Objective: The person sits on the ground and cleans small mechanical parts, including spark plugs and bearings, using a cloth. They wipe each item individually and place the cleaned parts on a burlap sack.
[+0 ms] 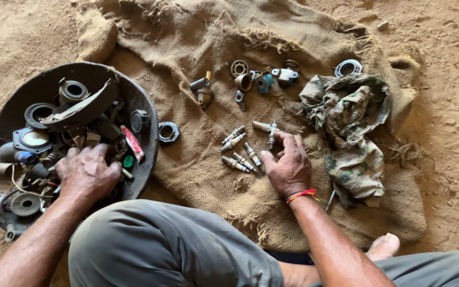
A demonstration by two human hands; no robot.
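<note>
Left hand (87, 172) palm down, fingers curled into parts heaped in black bowl (139, 95); whether it grips anything cannot be told. Right hand (289, 166) open, flat on burlap sack (203, 32), fingertips touching spark plugs (243, 151) lying just left of it. Camouflage rag (349, 127) close on right. Bearing and small fittings (264, 77) beyond fingertips.

Bare sacking (197, 159) between basin (147, 114) and spark plugs (243, 151)
</note>
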